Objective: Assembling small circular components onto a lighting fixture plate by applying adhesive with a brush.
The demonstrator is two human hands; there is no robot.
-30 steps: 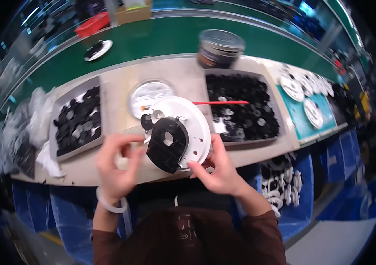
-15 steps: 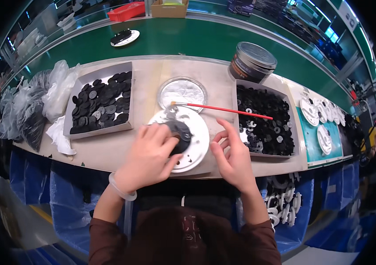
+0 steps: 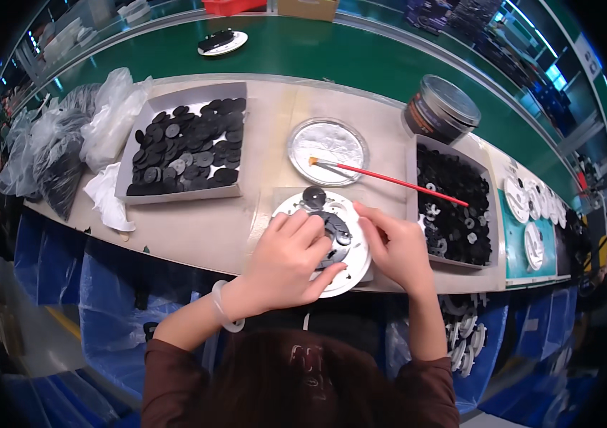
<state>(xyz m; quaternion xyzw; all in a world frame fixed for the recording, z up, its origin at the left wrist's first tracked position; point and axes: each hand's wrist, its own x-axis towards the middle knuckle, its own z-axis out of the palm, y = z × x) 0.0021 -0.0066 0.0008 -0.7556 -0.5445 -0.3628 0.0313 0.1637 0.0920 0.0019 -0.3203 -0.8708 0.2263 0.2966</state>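
**Both hands down on the white disc at the bench edge**

Centre of the frame, just below the middle: the white round disc (image 3: 332, 246) lies flat on the beige worktop (image 3: 196, 228), right at its near edge. The left hand (image 3: 291, 262) is spread over the disc's left half, fingers curled down onto the black part (image 3: 333, 230) at its middle, thumb pressing the lower rim. The right hand (image 3: 398, 250) sits against the disc's right edge, fingers bent inward and touching it; whether it pinches anything small, I cannot tell.

Above the disc, a shallow silver dish (image 3: 327, 143) carries a red-handled brush (image 3: 389, 180) slanting toward the right. Upper left, a grey tray of black round parts (image 3: 186, 146); at right, a second tray of black parts (image 3: 453, 203), with a dark round tin (image 3: 440, 107) behind it. A white rag (image 3: 107, 196) lies at the left.
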